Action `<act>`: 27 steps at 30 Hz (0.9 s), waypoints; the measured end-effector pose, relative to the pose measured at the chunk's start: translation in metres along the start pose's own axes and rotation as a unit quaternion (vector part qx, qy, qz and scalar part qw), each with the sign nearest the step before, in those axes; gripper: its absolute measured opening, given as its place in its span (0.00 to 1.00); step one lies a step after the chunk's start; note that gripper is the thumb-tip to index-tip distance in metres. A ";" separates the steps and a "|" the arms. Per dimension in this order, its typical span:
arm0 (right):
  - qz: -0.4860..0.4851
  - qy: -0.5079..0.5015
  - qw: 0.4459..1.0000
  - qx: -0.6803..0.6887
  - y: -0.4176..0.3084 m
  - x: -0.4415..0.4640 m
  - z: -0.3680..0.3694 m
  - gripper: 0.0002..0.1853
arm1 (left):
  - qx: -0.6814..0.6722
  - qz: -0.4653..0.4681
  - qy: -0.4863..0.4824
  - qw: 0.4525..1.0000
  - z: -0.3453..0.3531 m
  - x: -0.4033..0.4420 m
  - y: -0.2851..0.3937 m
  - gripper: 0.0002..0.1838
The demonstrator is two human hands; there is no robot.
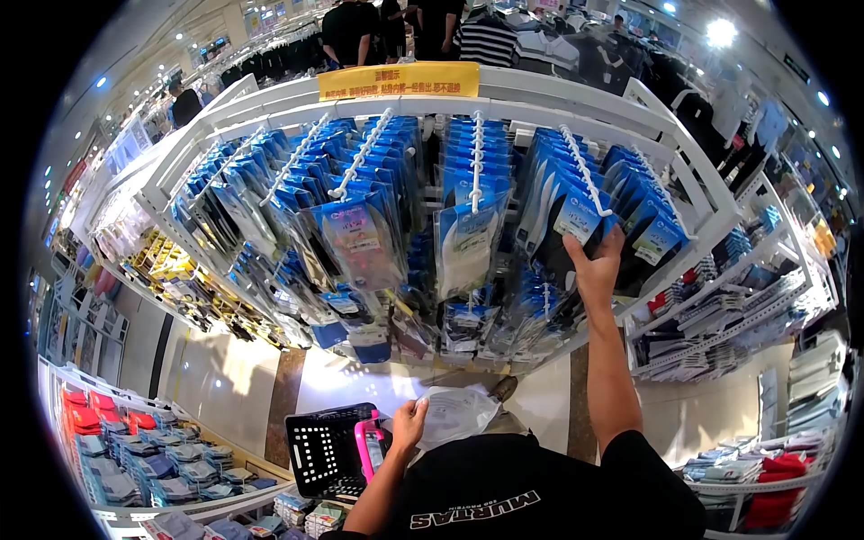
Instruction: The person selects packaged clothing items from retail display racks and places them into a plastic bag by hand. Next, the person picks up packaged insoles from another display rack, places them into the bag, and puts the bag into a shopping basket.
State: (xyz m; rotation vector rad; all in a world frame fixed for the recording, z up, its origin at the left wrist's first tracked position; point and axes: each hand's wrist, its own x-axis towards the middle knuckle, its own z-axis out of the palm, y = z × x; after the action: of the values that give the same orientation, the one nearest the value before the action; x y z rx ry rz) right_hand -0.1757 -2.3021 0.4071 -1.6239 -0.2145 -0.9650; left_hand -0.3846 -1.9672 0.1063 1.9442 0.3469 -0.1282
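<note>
My right hand reaches up to a blue-topped package of dark items near the front of a white hook on the rack's right side. Its thumb and fingers are at the package's edge. Low in the middle, my left hand is closed at the edge of a clear plastic bag. Beside that wrist, a black basket with a pink handle is at the lower left; what bears the basket is hidden.
Rows of packages hang from a white rack with a yellow sign. Shelves of folded goods stand at the lower left, more shelves at the right. People in dark clothes are beyond the rack.
</note>
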 end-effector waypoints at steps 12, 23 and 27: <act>0.109 -0.024 0.986 0.121 -0.015 -0.006 0.008 0.32 | 0.029 0.016 0.011 0.999 -0.004 -0.009 0.021 0.27; 0.203 -0.183 0.947 0.171 -0.015 0.005 -0.010 0.22 | 0.031 0.026 0.004 0.999 -0.003 -0.006 0.017 0.27; 0.209 -0.170 0.944 0.192 -0.013 0.005 -0.009 0.24 | 0.020 0.011 -0.003 1.000 0.000 -0.002 0.006 0.26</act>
State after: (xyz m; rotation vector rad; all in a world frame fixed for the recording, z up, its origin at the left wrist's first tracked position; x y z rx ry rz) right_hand -0.1851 -2.3079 0.4197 -1.3828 -0.2605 -0.2895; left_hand -0.3851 -1.9697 0.1123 1.9858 0.3210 -0.1279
